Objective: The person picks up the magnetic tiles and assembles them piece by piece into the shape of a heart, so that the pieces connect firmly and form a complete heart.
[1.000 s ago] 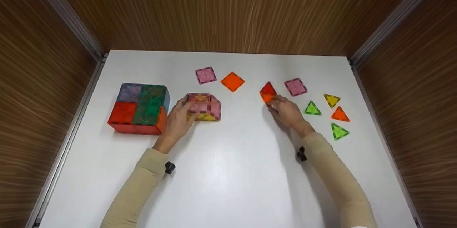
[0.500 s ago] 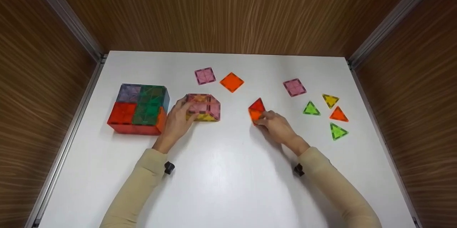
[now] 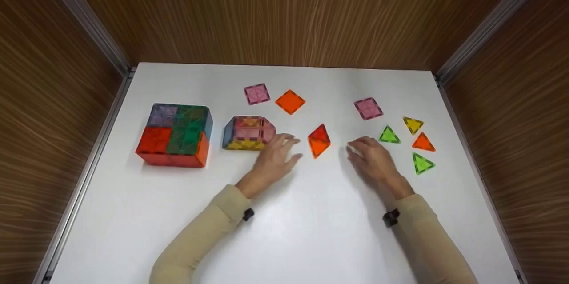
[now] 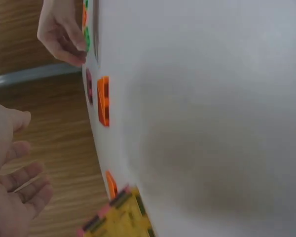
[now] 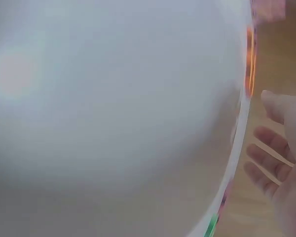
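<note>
A red and orange piece of joined triangular magnetic tiles (image 3: 319, 141) stands by itself on the table between my hands. My left hand (image 3: 273, 162) is to its left, fingers spread and holding nothing. That hand overlaps the right end of a pink and yellow magnetic-tile block with sloped sides (image 3: 249, 134). In the left wrist view, the block's yellow side (image 4: 126, 217) shows at the bottom, below the orange piece (image 4: 103, 101). My right hand (image 3: 375, 162) hovers right of the red and orange piece with loosely bent fingers and nothing in them.
A large box of red, green, purple and orange tiles (image 3: 175, 135) stands at the left. Toward the back lie pink squares (image 3: 257, 94) and an orange square (image 3: 290, 102). Several small triangles, such as a yellow one (image 3: 413, 125), lie at the right. Wood-grain walls (image 3: 284, 17) enclose the white table.
My right hand brought the red and orange piece left and toward me, released it and drew back right. My left hand let go of the pink and yellow block and moved right.
</note>
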A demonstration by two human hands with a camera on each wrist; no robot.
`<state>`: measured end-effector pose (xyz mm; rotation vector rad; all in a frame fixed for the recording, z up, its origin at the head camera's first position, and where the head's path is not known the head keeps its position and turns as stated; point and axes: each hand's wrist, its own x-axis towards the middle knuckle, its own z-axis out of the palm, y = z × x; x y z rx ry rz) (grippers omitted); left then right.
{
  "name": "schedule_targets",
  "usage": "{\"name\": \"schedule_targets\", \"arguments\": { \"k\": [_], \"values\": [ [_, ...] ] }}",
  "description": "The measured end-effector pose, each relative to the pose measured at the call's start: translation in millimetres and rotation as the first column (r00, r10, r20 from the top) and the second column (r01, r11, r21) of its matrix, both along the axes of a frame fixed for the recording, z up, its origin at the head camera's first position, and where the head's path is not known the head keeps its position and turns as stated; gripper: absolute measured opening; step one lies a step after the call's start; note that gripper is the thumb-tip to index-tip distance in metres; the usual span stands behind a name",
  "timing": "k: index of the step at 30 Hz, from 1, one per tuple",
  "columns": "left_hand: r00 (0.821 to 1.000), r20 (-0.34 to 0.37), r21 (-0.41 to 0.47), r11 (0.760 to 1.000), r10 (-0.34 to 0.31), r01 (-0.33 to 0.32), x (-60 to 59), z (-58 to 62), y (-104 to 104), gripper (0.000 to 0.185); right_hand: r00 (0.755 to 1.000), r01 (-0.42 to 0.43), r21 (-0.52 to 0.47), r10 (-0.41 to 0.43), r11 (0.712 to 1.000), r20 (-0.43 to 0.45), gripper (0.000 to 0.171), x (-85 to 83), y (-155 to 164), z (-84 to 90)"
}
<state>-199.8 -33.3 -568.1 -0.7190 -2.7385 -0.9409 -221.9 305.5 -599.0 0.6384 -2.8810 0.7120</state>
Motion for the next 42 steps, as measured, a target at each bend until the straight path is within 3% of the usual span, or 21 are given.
{"name": "schedule_targets", "arguments": {
  "k": [5, 7, 11, 16, 20, 24, 30, 33, 38, 42],
  "values": [
    [0.993, 0.087, -0.04, 0.996, -0.076, 0.079, -13.7, -12.7, 46.3, 0.042, 0.983, 0.16, 0.005, -0.16, 0.987, 0.091, 0.042, -2.8, 45.7, 3.5],
    [0.989, 0.129, -0.055, 0.995, -0.078, 0.086, -20.3, -18.3, 61.0, 0.044, 0.969, 0.215, 0.022, -0.216, 0.976, 0.122, 0.043, -6.8, 61.4, 4.2],
    [0.98, 0.196, -0.122, 0.992, -0.021, 0.046, -32.8, -27.3, 81.0, 0.046, 0.937, 0.281, 0.065, -0.288, 0.958, 0.198, 0.049, -15.1, 84.7, 5.1],
    [0.983, 0.176, -0.265, 0.964, 0.059, -0.011, -44.2, -34.8, 90.1, 0.046, 0.906, 0.284, 0.122, -0.307, 0.951, 0.292, 0.059, -26.4, 97.5, 7.7],
    [0.987, 0.157, -0.298, 0.955, 0.043, 0.005, -46.6, -36.0, 86.8, 0.038, 0.913, 0.242, 0.166, -0.282, 0.956, 0.296, 0.059, -36.3, 101.2, 9.9],
    [0.98, 0.197, -0.255, 0.963, -0.036, 0.087, -43.3, -33.2, 77.2, 0.031, 0.917, 0.198, 0.2, -0.253, 0.96, 0.309, 0.057, -43.0, 102.7, 14.0],
    [0.946, 0.279, -0.238, 0.942, -0.166, 0.236, -32.1, -26.8, 59.1, 0.035, 0.907, 0.194, 0.21, -0.256, 0.958, 0.334, 0.055, -45.2, 100.4, 16.5],
    [0.927, 0.308, -0.236, 0.927, -0.213, 0.291, -25.6, -24.7, 49.8, 0.037, 0.918, 0.184, 0.218, -0.247, 0.958, 0.311, 0.051, -44.0, 96.9, 15.4],
    [0.909, 0.316, -0.23, 0.907, -0.272, 0.352, -16.8, -23.7, 33.4, 0.037, 0.946, 0.121, 0.243, -0.186, 0.962, 0.265, 0.047, -38.2, 84.5, 15.1],
    [0.897, 0.335, -0.21, 0.905, -0.29, 0.371, -12.0, -24.2, 22.4, 0.038, 0.947, 0.075, 0.244, -0.146, 0.967, 0.285, 0.047, -28.2, 68.7, 17.0]
  ]
}}
